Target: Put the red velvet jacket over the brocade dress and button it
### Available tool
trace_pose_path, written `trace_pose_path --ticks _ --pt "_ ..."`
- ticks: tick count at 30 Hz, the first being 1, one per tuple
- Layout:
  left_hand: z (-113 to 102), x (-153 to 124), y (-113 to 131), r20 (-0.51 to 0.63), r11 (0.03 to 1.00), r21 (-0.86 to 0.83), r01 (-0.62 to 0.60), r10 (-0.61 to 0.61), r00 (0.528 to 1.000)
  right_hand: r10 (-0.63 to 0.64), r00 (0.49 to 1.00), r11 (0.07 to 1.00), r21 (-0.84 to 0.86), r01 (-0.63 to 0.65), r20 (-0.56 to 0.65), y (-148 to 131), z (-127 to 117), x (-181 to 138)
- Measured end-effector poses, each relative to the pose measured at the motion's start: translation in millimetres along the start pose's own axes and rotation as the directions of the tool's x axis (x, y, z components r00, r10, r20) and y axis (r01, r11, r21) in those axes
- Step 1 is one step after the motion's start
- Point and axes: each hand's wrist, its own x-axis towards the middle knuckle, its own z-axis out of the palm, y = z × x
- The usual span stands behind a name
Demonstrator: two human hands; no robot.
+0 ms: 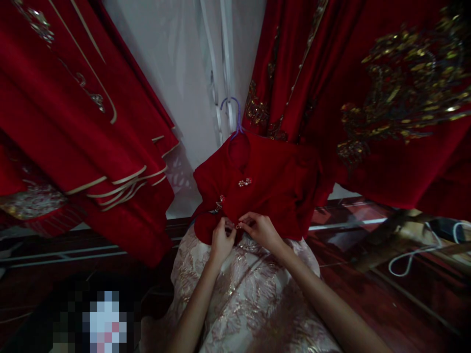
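A small red jacket [272, 191] hangs on a purple hanger [235, 115] over a pale pink and gold brocade skirt [246, 299]. Two jewelled clasps show on its front, one higher [245, 182] and one lower left [220, 203]. My left hand [222, 240] and my right hand [259, 228] meet at the jacket's lower front edge. Both pinch a third small clasp [238, 226] between fingertips, fingers closed on it.
Long red garments with cream piping [91, 132] hang at the left. Red robes with gold embroidery [386, 98] hang at the right. A white wall [191, 73] lies behind. A dark glossy floor [368, 274] and a white cord [412, 260] lie at the right.
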Motion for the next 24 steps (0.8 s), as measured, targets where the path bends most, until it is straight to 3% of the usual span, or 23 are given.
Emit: trace_pose_path --ticks 6,11,17,24 --pt "5 1 -3 -0.017 0.981 -0.185 0.054 -0.058 0.998 -0.002 1.000 1.000 -0.020 0.003 0.014 7 7 5" --pt "8 4 -2 -0.062 0.953 -0.293 0.080 -0.102 0.993 -0.019 0.996 0.995 -0.098 0.011 -0.085 12 12 4" --pt "12 9 6 -0.177 0.970 -0.220 0.107 -0.147 0.973 -0.020 1.000 1.000 -0.024 0.019 -0.016 6 -2 2" --pt "23 14 11 -0.164 0.994 -0.009 0.113 -0.113 0.980 -0.131 0.988 0.990 -0.041 0.134 0.085 -2 -9 1"
